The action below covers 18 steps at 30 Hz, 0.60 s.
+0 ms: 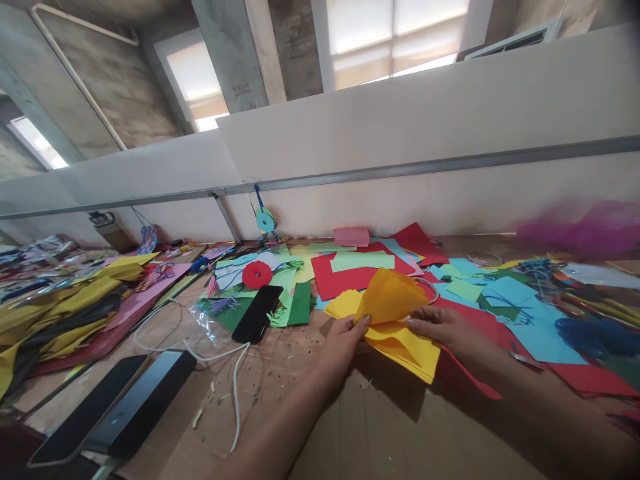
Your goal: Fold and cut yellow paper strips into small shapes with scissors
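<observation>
My left hand (345,340) pinches the lower left corner of an orange-yellow paper sheet (389,295) and lifts it off a stack of yellow paper sheets (407,347). My right hand (443,327) rests with its fingers closed on the right side of that stack, holding it down on the brown table (350,427). The lifted sheet curls upward between both hands. More yellow sheets (343,303) fan out just behind my left hand.
Red (335,277), green and blue paper (515,293) lies scattered behind. A black phone (257,313) and a red paper flower (257,275) sit left of centre. Two dark devices (125,407) with a white cable (235,380) lie at the near left. A white partition wall (400,133) backs the table.
</observation>
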Each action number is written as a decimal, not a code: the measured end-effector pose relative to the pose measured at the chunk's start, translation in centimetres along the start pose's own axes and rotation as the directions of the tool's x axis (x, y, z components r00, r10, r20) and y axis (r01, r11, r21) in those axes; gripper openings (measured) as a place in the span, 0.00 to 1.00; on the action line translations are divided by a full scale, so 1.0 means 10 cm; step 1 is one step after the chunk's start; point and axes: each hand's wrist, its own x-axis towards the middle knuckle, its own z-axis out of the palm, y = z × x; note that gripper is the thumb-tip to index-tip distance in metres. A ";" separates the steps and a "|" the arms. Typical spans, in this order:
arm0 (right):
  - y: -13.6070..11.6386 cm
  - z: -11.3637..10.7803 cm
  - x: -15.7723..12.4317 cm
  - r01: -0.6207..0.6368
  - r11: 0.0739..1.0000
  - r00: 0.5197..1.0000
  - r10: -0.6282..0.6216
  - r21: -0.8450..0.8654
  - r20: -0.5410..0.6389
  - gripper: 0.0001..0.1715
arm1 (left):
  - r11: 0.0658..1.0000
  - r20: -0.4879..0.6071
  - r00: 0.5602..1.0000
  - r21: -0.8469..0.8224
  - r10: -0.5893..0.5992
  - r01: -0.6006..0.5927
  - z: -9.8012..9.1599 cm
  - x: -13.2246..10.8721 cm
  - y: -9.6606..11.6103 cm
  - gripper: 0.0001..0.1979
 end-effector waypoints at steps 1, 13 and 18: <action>-0.01 0.01 -0.01 -0.009 1.000 1.000 0.009 0.021 -0.007 0.22 | 1.000 0.015 1.000 0.009 -0.008 0.008 0.00 0.00 0.01 0.25; 0.01 0.00 0.01 0.024 0.981 1.000 -0.022 0.191 -0.015 0.21 | 1.000 -0.069 0.997 0.012 -0.025 0.026 0.04 -0.03 0.05 0.23; 0.01 -0.04 0.01 0.002 0.980 0.999 -0.010 0.197 0.038 0.24 | 0.999 -0.128 0.991 -0.029 -0.027 0.023 -0.02 0.00 0.01 0.24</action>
